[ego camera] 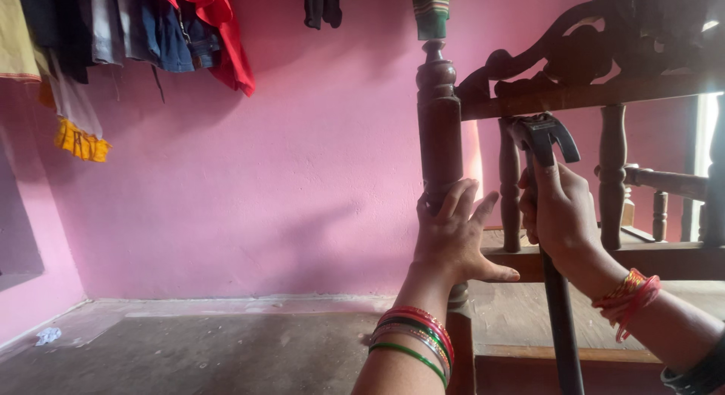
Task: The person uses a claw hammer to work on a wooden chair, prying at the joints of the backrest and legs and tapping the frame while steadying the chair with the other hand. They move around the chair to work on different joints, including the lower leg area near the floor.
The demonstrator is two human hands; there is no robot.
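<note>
Left hand (453,232) flat and open-fingered against the dark turned wooden post (439,123) of a carved bed frame (589,89), right hand (559,210) closed round a claw hammer (545,138), head raised just under the top rail.

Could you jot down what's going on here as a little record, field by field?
Left hand: flat against the turned wooden post, fingers spread
Right hand: gripping a claw hammer just below its head
Hammer head: up against the carved wooden rail
Wrists: coloured bangles on both
Backdrop: pink wall, hanging clothes, bare floor
</note>
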